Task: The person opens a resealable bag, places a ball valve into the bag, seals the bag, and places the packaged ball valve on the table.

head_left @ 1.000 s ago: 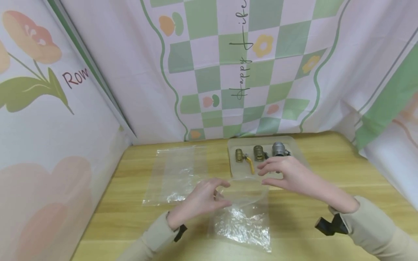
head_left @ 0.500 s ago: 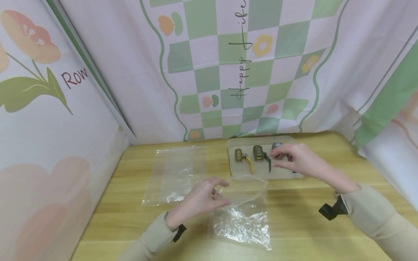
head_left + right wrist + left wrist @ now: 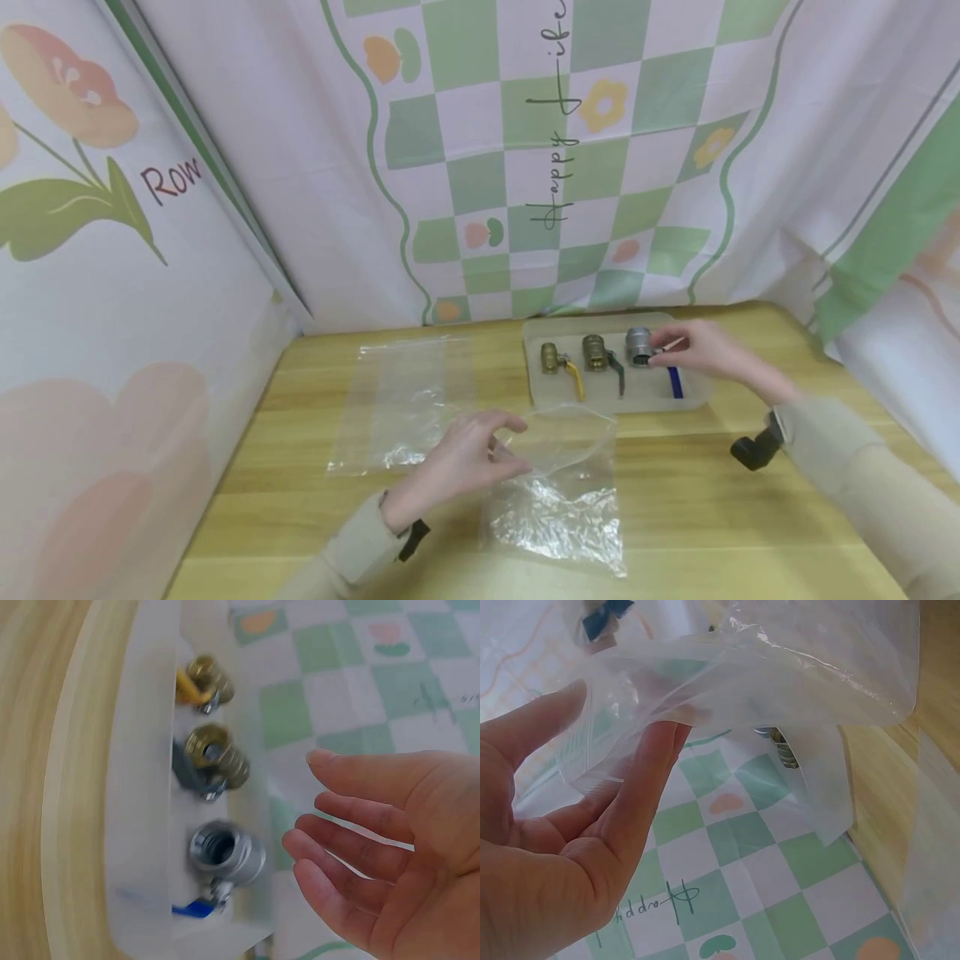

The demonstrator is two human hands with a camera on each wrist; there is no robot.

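Spread right grip (image 3: 693, 348) beside silver valve (image 3: 640, 343) in tray (image 3: 645, 393)

Before the tray, the spread left grip (image 3: 471, 452) touches the gaping mouth of a clear bag (image 3: 555, 517) on the table (image 3: 690, 517). A second bag (image 3: 405, 400) lies left of the tray. At the tray's right end, the right grip's thumb and fingers stand apart. Two brass valves (image 3: 595, 353) sit in the tray's middle and left. A checked curtain (image 3: 480, 183) hangs behind the tray.
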